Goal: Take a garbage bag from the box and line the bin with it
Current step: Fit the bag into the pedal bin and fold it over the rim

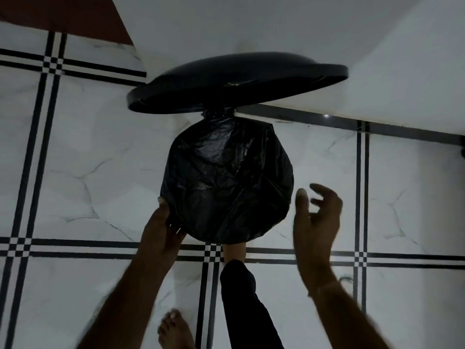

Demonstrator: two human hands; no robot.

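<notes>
A round bin stands on the floor below me, its top covered by a black garbage bag (226,182) stretched over the rim. The bin's black lid (236,84) is tipped up behind it. My left hand (163,230) presses against the bag-covered rim at the bin's lower left, fingers curled under the edge. My right hand (317,217) hovers a little to the right of the bin, fingers spread, touching nothing. The box is not in view.
White marble-look floor tiles with black double lines (75,172) surround the bin. A white wall (377,71) runs behind and to the right. My foot (234,253) in a dark trouser leg rests at the bin's base; my other bare foot (173,328) stands nearer.
</notes>
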